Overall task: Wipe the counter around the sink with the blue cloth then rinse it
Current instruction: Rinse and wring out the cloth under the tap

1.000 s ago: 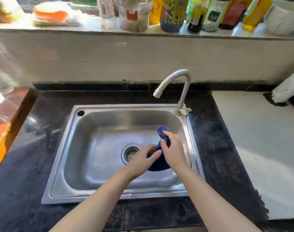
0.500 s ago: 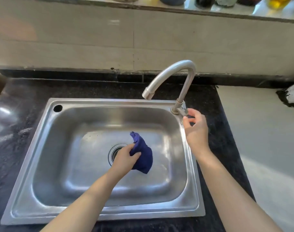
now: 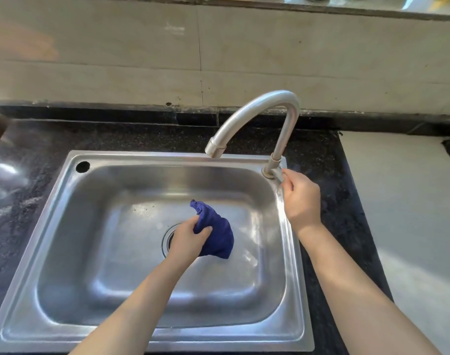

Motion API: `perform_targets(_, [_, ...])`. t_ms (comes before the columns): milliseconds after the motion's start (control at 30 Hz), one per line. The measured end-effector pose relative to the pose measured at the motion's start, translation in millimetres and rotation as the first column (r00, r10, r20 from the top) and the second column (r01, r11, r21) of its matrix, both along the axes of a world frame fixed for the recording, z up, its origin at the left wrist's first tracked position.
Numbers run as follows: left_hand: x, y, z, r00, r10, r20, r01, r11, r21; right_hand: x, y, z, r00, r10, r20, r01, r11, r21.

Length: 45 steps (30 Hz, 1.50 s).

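Cloth rinsing looks about to begin: dark bench (image 3: pixel 318 149) wiping seems finished. Over the steel sink (image 3: pixel 147 254), no water leaves the tap (image 3: pixel 259 111). Right hand (image 3: pixel 302 198) pinches its handle; left hand (image 3: pixel 188 239) grips the blue cloth (image 3: pixel 216 234).

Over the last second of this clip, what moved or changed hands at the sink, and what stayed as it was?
The right hand let go of the blue cloth, moved up and right to the base of the tap, and now grips the tap handle. The left hand kept hold of the cloth above the sink drain. No water shows at the spout.
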State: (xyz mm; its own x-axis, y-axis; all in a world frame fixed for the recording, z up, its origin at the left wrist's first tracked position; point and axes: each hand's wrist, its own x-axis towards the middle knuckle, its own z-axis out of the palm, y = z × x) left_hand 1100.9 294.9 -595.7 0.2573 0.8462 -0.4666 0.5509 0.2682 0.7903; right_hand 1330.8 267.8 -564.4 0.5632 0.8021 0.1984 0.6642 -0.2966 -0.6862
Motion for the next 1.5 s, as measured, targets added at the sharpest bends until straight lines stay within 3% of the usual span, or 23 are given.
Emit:
perform_targets(367, [-3.3,7.8,7.1,0.998,-0.017,0.059,0.017,1.000,0.002,-13.8,-1.9,-25.4,0.993,0.048,0.112,-0.056,0.996,0.063])
perform_targets(567, [-9.9,14.1,8.4,0.994,-0.004,0.109,0.008,0.999,-0.036,-19.9,-1.4,-20.6,0.998,0.029,0.061,-0.030,0.999,0.014])
perform_targets(667, [-13.9,17.2,8.2,0.987,-0.014,0.157,0.025,0.997,-0.072,-44.2,-13.6,-13.3,0.969,-0.091,0.229,0.112,0.991,-0.080])
perform_targets(733, [-15.6,18.3,8.7,0.978,-0.011,0.210,0.033,0.994,-0.102,-68.3,-25.9,-13.7,0.942,-0.204,0.267,0.210,0.978,0.009])
perform_targets(800, [-15.0,19.8,10.1,0.969,0.041,0.245,-0.001,0.987,-0.160,-91.8,-28.2,-22.3,0.984,-0.153,0.095,0.157,0.987,-0.034])
perform_targets(833, [-14.6,21.8,10.6,0.967,0.079,0.243,-0.030,0.979,-0.200,-100.5,-22.9,-27.5,0.987,-0.106,-0.123,0.088,0.986,-0.143])
perform_targets(867, [-14.8,24.4,11.3,0.964,0.119,0.238,-0.059,0.967,-0.246,-107.9,-14.6,-29.5,0.908,-0.105,-0.406,-0.011,0.962,-0.273])
perform_targets(900, [-16.5,27.2,10.1,0.958,0.148,0.245,-0.072,0.953,-0.295,-114.1,-6.2,-28.1,0.737,-0.149,-0.659,-0.137,0.922,-0.362])
perform_targets(933, [-19.3,29.3,9.0,0.947,0.163,0.278,-0.062,0.939,-0.338,-117.5,0.9,-29.4,0.579,-0.193,-0.793,-0.253,0.881,-0.399])
perform_targets(967, [-23.0,30.8,7.4,0.932,0.168,0.321,-0.041,0.929,-0.368,-119.3,6.8,-33.7,0.512,-0.190,-0.838,-0.350,0.845,-0.405])
perform_targets(1033, [-31.8,32.7,1.8,0.921,0.167,0.353,-0.030,0.932,-0.361,-119.8,15.0,-43.2,0.591,-0.121,-0.797,-0.398,0.816,-0.419])
perform_targets(1100, [-38.1,36.3,-6.6,0.923,0.210,0.322,-0.107,0.945,-0.309,-117.2,20.1,-48.6,0.670,-0.105,-0.734,-0.310,0.860,-0.406])
perform_targets(1200, [-38.5,43.1,-12.5,0.897,0.333,0.290,-0.253,0.926,-0.280,-111.5,22.0,-49.3,0.638,-0.110,-0.762,-0.250,0.906,-0.340])
perform_targets(1300, [-31.7,46.9,-11.2,0.888,0.351,0.295,-0.264,0.918,-0.297,-108.7,16.0,-51.4,0.659,-0.086,-0.747,-0.243,0.916,-0.320])
perform_targets(1400, [-20.9,49.7,-6.9,0.821,0.423,0.383,-0.261,0.875,-0.407,-107.7,7.5,-46.2,0.712,0.044,-0.701,-0.378,0.866,-0.329])
perform_targets(1500, [-11.3,52.7,-5.9,0.755,0.511,0.411,-0.253,0.805,-0.536,-119.6,-0.1,-35.2,0.542,0.257,-0.800,-0.657,0.724,-0.213])
